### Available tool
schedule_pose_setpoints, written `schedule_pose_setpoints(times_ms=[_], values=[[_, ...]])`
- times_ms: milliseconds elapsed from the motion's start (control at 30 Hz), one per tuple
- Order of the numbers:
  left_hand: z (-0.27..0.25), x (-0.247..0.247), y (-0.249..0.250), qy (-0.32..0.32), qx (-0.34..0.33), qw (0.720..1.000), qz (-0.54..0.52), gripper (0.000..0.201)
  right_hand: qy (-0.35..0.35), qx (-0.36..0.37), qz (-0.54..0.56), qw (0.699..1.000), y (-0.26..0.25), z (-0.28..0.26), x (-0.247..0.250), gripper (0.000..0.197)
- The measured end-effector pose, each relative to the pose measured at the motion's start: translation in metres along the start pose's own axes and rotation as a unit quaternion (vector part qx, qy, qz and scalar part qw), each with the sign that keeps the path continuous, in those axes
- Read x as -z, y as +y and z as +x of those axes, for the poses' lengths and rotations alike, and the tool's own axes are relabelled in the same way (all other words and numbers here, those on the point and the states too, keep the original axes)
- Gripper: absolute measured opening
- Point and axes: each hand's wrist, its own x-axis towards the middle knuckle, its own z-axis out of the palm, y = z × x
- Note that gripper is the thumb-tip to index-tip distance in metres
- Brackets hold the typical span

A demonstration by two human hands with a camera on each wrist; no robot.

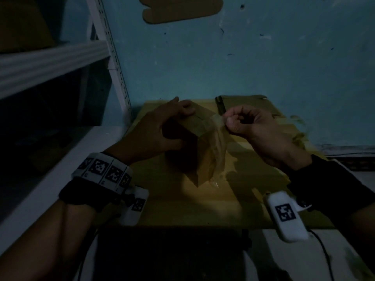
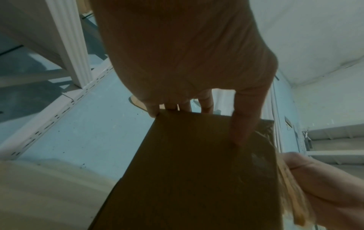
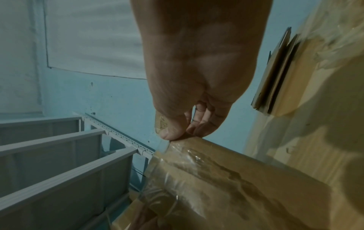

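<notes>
The left hand (image 1: 160,128) grips a small cardboard box (image 1: 194,159) by its upper end, fingers curled over the top edge, holding it tilted just above the cardboard-covered surface (image 1: 203,205). The right hand (image 1: 249,122) pinches a strip of clear tape (image 1: 218,142) (wrinkled, clinging along the box's side) between thumb and fingertips.

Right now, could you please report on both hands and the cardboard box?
Left hand grips cardboard box, tilted over cardboard sheet. Right hand pinches clear tape, partly peeled off box. Nothing in the way of the pull.
</notes>
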Motion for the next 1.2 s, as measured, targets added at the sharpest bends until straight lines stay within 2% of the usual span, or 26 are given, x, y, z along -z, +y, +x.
schedule_pose_setpoints(times_ms=[133, 233, 567, 800, 1000, 1100, 1200], values=[[-0.0006, -0.0005, 0.0041, 0.002, 0.020, 1.000, -0.003, 0.083, -0.002, -0.005, 0.003, 1.000, 0.0002, 0.0023, 0.0004, 0.018], [0.0000, -0.0038, 0.0043, 0.013, 0.020, 1.000, 0.009, 0.084, -0.013, -0.003, -0.011, 1.000, 0.0027, 0.0035, 0.0020, 0.004], [0.0018, -0.0056, -0.0009, 0.019, 0.018, 1.000, 0.013, 0.084, -0.003, 0.018, 0.010, 1.000, 0.0043, 0.0028, -0.0041, 0.010], [0.0009, -0.0070, 0.0004, 0.021, 0.019, 1.000, 0.009, 0.085, 0.026, -0.014, -0.032, 0.999, 0.0047, -0.0025, -0.0008, 0.037], [0.0008, -0.0086, -0.0003, 0.026, 0.015, 1.000, 0.009, 0.084, 0.049, -0.005, -0.047, 0.998, 0.0035, -0.0019, 0.0008, 0.028], [0.0012, -0.0087, 0.0002, 0.027, 0.016, 0.999, 0.013, 0.084, 0.040, -0.015, -0.045, 0.998, 0.0033, -0.0022, 0.0009, 0.029], [0.0013, -0.0091, 0.0010, 0.029, 0.020, 0.999, 0.010, 0.082, 0.021, -0.031, -0.024, 0.999, 0.0045, -0.0031, -0.0010, 0.020]])
